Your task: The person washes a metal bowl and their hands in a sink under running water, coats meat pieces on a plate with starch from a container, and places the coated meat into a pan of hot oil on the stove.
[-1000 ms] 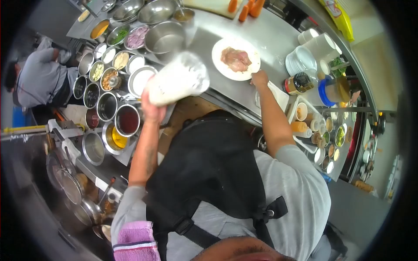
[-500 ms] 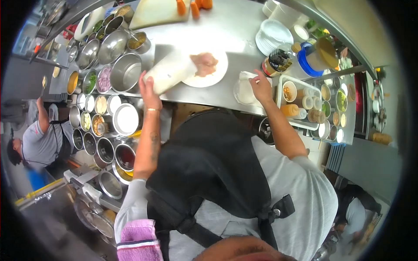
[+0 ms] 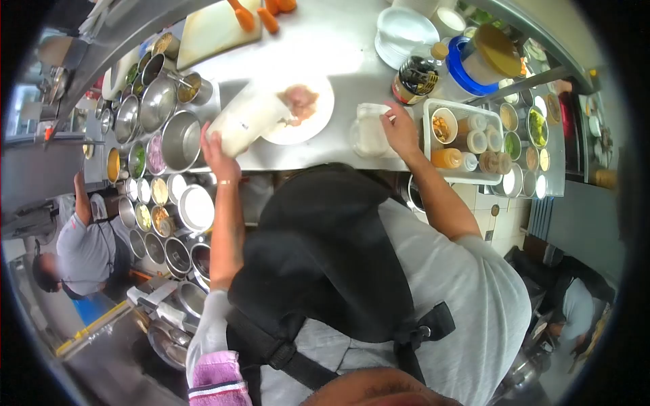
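Observation:
My left hand is closed round the lower left end of a white, tube-like container, which lies tilted up to the right. Its far end reaches over a round white plate. Pale pink pieces of raw meat lie on the plate by the container's end. My right hand is at the upper right side of a translucent whitish container on the steel counter, with fingers curled at its rim. How firmly they grip it is hard to see.
Metal pots and tubs of ingredients stand at left. Near the back are a cutting board and carrots. To the right stand stacked plates, a dark jar and a white tray of bottles. Other people are at both sides.
The whole view has shifted, so the counter things appear further left. My left hand still holds the white container over the plate. My right hand stays by the translucent container.

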Demonstrator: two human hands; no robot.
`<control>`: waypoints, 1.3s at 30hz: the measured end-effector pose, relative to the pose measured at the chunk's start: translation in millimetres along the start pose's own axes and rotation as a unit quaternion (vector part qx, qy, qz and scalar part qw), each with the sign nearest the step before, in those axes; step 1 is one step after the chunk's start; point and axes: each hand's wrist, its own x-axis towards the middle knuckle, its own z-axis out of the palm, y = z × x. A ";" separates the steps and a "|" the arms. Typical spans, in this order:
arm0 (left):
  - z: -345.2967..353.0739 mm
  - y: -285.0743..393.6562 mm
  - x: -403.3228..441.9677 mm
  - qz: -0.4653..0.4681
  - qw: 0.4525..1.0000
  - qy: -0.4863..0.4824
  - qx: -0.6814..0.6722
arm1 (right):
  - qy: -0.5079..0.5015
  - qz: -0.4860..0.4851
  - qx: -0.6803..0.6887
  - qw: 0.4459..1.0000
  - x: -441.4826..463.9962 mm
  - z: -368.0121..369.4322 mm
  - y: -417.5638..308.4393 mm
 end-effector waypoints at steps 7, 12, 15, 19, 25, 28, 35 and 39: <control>13.3 9.6 -7.0 -0.022 0.999 0.007 0.024 | -0.014 0.008 0.026 1.000 2.8 -8.1 2.3; 4.1 -3.0 -7.4 -0.009 0.998 0.006 0.064 | -0.009 -0.015 0.012 1.000 -3.4 -5.5 7.5; 4.3 -3.3 -12.8 -0.026 1.000 0.000 0.005 | -0.020 0.001 0.042 0.999 -5.8 -15.0 -4.3; 6.7 1.5 -4.5 -0.029 0.999 0.003 0.019 | -0.041 0.010 0.044 0.998 -7.6 -12.9 -4.2; 1.2 -1.4 -21.4 -0.027 1.000 0.001 -0.011 | -0.028 0.013 0.029 0.999 -14.1 -11.4 -6.5; 4.0 -3.6 -12.6 -0.031 0.999 0.007 0.010 | -0.040 0.015 0.040 0.998 -10.6 -12.7 -1.3; 5.4 3.5 -10.7 -0.017 0.999 0.013 0.028 | -0.027 -0.020 0.027 0.999 -4.3 -9.5 4.4; 1.1 -3.6 -8.2 -0.019 1.000 0.015 0.009 | -0.022 -0.040 0.029 0.999 -6.6 -12.4 2.6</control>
